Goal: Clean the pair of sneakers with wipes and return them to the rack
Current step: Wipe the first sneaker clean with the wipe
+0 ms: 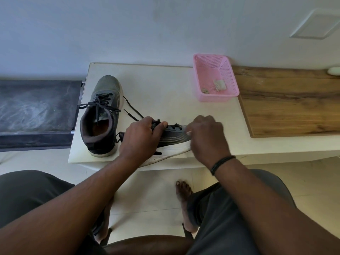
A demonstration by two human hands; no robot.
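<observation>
Two dark grey sneakers with white soles are on the cream table [165, 83]. One sneaker [103, 115] stands upright at the left, toe pointing away, laces loose. The second sneaker [173, 139] lies tilted on its side at the table's front edge, sole toward me. My left hand [139, 138] grips it over the laces and collar. My right hand [206, 137] is curled at the toe and pinches a small white wipe [189, 133], which is mostly hidden under the fingers.
A pink mesh basket [228, 70] with crumpled used wipes stands at the back right of the table. A wooden board [287, 102] lies to the right, a dark bench top [36, 111] to the left. My knees and bare feet are below.
</observation>
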